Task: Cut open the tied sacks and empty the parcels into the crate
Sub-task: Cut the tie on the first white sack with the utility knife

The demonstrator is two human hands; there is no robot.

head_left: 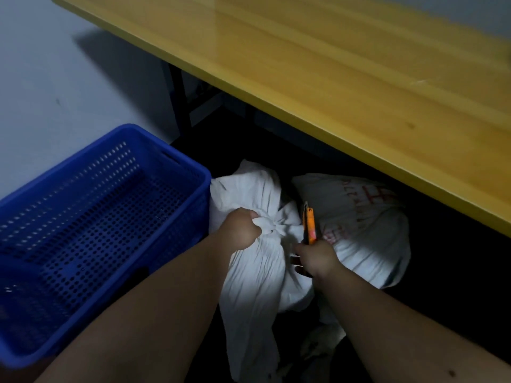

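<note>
A white cloth sack (257,275) lies on the dark floor, its neck bunched and tied at a knot. My left hand (242,229) grips the gathered neck just left of that knot. My right hand (315,257) holds an orange utility knife (309,225) upright, right beside the knot, blade end pointing away from me. A second white sack (362,230) with red writing lies to the right, partly under the table. The blue perforated crate (91,217) stands at the left, touching the first sack, with nothing visible inside.
A yellow wooden table top (331,78) overhangs the sacks at the upper right; its dark legs (182,106) stand behind the crate. Pale grey floor (55,78) stretches at the upper left. Crumpled white cloth (320,346) lies near my right forearm.
</note>
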